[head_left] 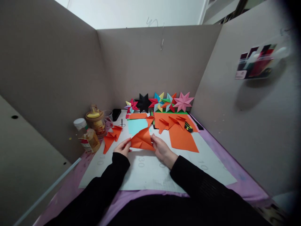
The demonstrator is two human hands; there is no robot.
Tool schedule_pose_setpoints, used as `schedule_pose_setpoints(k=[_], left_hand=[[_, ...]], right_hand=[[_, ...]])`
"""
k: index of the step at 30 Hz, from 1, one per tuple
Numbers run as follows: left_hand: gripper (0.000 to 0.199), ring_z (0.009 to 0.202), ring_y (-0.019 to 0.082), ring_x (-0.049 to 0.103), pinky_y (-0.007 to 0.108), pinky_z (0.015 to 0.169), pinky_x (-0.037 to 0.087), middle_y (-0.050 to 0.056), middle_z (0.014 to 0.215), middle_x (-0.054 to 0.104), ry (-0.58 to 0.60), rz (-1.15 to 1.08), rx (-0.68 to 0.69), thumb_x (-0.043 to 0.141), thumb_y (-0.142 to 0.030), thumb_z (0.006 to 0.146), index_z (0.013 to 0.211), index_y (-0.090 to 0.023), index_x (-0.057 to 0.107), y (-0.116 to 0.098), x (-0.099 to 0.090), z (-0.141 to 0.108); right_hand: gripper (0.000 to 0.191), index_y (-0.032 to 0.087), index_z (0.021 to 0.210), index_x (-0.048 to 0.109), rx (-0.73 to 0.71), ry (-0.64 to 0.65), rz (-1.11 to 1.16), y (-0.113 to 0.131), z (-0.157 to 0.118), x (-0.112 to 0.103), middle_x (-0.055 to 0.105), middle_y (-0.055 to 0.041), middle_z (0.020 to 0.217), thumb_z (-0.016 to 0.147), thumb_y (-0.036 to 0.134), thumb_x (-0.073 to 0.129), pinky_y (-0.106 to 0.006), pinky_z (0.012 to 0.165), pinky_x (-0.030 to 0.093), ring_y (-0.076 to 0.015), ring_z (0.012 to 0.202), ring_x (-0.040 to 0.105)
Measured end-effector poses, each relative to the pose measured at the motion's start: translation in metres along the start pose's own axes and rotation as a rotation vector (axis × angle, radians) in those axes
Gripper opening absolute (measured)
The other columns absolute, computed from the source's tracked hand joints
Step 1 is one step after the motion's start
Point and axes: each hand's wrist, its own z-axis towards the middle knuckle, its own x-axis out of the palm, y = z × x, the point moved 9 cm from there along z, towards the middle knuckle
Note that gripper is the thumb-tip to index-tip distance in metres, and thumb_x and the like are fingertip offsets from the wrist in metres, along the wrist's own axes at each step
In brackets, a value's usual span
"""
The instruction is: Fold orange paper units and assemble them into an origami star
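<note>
While black sleeves hid both wrists, left hand (122,147) and right hand (162,149) pinched a creased orange paper fold (142,140) at opposite corners, fingertips partly covered. White mat (150,175) lay bare at 6 o'clock. Folded orange pieces (112,135) at 10, flat orange sheet (182,138) at 2, paper stars (162,102) along cardboard wall at 12.
</note>
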Motion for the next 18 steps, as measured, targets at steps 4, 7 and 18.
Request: schedule_pose_setpoints(k=[4,7,18], left_hand=[[0.036,0.053,0.008,0.059,0.022,0.055,0.053,0.004,0.080,0.070,-0.013,-0.100,-0.020,0.072,-0.030,0.059,0.092,-0.014,0.071,0.004,0.000,0.000],[0.038,0.055,0.009,0.060,0.023,0.057,0.053,0.004,0.079,0.069,0.008,-0.135,-0.052,0.074,-0.030,0.057,0.090,-0.013,0.071,0.007,0.003,0.000],[0.044,0.059,0.011,0.060,0.022,0.054,0.052,0.005,0.078,0.067,0.055,-0.155,-0.148,0.076,-0.032,0.053,0.090,-0.011,0.067,0.015,0.009,0.001]], right_hand=[[0.029,0.020,0.092,0.063,0.065,0.120,-0.081,-0.001,-0.006,0.012,0.066,-0.0037,0.091,0.069,0.037,0.068,-0.028,0.068,0.045,-0.0183,0.080,0.060],[0.026,0.017,0.089,0.065,0.000,0.175,-0.211,0.002,-0.008,0.017,0.064,-0.0015,0.079,0.065,0.028,0.071,-0.023,0.058,0.040,-0.0121,0.063,0.054],[0.020,0.017,0.084,0.070,-0.030,0.207,-0.351,0.003,-0.010,0.022,0.067,-0.0021,0.081,0.067,0.028,0.065,-0.026,0.064,0.045,-0.0141,0.068,0.057]])
